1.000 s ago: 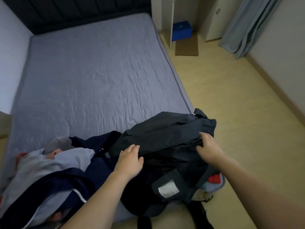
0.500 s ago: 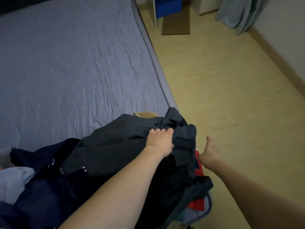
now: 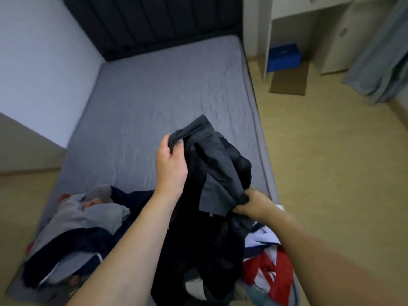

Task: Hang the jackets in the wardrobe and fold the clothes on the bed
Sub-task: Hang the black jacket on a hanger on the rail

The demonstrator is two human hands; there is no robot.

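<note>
A dark grey jacket hangs lifted above the foot of the bed. My left hand grips its upper edge, held high. Lower and to the right, my right hand pinches a bunch of its fabric. Under it a pile of clothes lies on the near end of the mattress: a light grey garment, dark navy pieces and a red and white piece at the right corner.
A dark padded headboard stands at the far end of the bed, with a white wall on the left. To the right are wooden floor, a white desk unit with a blue box and brown mat under it, and a grey curtain.
Both hands have taken hold of the dark jacket and raised it off the pile. The view has swung up toward the headboard.
</note>
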